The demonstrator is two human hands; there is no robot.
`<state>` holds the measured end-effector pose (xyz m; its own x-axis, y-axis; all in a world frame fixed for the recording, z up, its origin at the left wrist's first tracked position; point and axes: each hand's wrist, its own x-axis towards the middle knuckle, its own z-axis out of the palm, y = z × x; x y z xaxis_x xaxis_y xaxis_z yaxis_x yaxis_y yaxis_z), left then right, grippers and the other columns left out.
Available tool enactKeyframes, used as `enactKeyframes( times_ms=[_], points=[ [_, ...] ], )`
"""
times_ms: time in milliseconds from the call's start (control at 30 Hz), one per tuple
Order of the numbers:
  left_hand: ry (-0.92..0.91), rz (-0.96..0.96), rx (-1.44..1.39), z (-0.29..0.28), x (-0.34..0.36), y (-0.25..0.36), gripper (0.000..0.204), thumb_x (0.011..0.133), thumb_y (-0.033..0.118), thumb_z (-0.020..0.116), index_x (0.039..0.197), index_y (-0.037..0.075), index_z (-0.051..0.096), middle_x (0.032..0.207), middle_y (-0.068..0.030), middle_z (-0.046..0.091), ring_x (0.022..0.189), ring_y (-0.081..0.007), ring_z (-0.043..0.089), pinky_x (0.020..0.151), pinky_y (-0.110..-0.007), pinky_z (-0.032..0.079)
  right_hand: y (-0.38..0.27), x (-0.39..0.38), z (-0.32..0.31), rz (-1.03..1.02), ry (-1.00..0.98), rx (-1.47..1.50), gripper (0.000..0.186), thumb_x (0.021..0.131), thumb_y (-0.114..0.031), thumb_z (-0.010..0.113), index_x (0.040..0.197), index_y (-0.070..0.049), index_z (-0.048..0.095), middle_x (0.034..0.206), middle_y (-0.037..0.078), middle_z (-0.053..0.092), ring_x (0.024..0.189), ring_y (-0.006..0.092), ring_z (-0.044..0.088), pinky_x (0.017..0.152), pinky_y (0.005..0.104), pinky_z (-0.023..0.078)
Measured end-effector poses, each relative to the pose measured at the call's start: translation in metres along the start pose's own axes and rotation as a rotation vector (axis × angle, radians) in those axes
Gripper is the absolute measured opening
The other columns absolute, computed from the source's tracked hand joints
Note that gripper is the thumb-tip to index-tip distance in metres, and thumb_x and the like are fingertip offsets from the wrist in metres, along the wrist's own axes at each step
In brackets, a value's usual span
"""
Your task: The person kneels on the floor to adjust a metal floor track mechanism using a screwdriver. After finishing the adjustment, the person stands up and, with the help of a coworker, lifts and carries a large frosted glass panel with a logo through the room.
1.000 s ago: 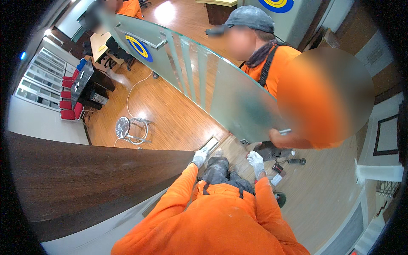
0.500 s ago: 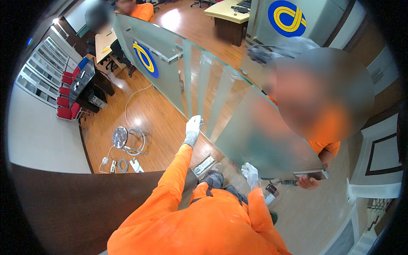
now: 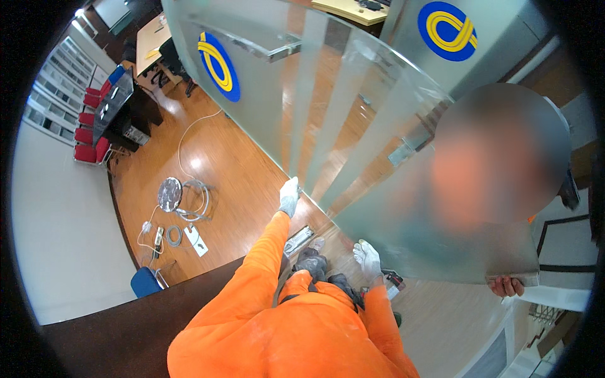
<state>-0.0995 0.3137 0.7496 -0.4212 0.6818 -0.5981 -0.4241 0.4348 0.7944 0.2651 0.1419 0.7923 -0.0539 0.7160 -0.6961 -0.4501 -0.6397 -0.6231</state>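
Note:
A large frosted glass door (image 3: pixel 258 120) with clear stripes stretches from the upper left to the right, tilted before me. It bears a blue oval with a yellow loop and a metal pull handle (image 3: pixel 277 50). My left hand (image 3: pixel 289 195), in a white glove, is closed on its near edge, below the stripes. Farther right, my gloved right hand (image 3: pixel 367 258) has its fingers curled at the same edge; the glass partly hides its grip. A co-worker's bare hand (image 3: pixel 507 286) holds the right corner from below, at a metal fitting (image 3: pixel 513 278).
A power strip (image 3: pixel 158 240), coiled cable and a round stool (image 3: pixel 170 194) are on the wooden floor at left. A dark panel (image 3: pixel 157 302) runs beside my left arm. A metal part (image 3: pixel 299 240) and tools (image 3: pixel 392 281) lie around my feet. Desks and red chairs stand farther off.
The glass door has shifted right and appears larger, with the co-worker at its right corner moving right too. The person at the far end has left view. Both my hands stay at the edge.

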Motion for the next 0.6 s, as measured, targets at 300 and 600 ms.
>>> enactKeyframes(
  times_ms=[300, 600],
  points=[
    [-0.160, 0.408, 0.161, 0.026, -0.052, 0.086, 0.039, 0.103, 0.033, 0.057, 0.128, 0.004, 0.062, 0.110, -0.0053, 0.069, 0.095, -0.0147, 0.065, 0.084, -0.031, 0.052, 0.083, 0.148, 0.001, 0.099, 0.051, 0.554, 0.039, 0.098, -0.015, 0.052, 0.134, -0.001, 0.057, 0.130, 0.014, 0.063, 0.110, 0.0273, 0.062, 0.094, 0.0423, 0.051],
    [-0.238, 0.427, 0.299, 0.019, -0.119, 0.089, 0.035, 0.106, 0.025, 0.053, 0.129, 0.000, 0.061, 0.117, -0.0105, 0.069, 0.106, -0.0179, 0.065, 0.095, -0.033, 0.051, 0.082, 0.209, 0.072, 0.192, 0.477, 1.119, 0.052, 0.100, -0.034, 0.038, 0.140, -0.004, 0.052, 0.159, 0.010, 0.042, 0.144, 0.0251, 0.042, 0.116, 0.0447, 0.036]
  ],
)
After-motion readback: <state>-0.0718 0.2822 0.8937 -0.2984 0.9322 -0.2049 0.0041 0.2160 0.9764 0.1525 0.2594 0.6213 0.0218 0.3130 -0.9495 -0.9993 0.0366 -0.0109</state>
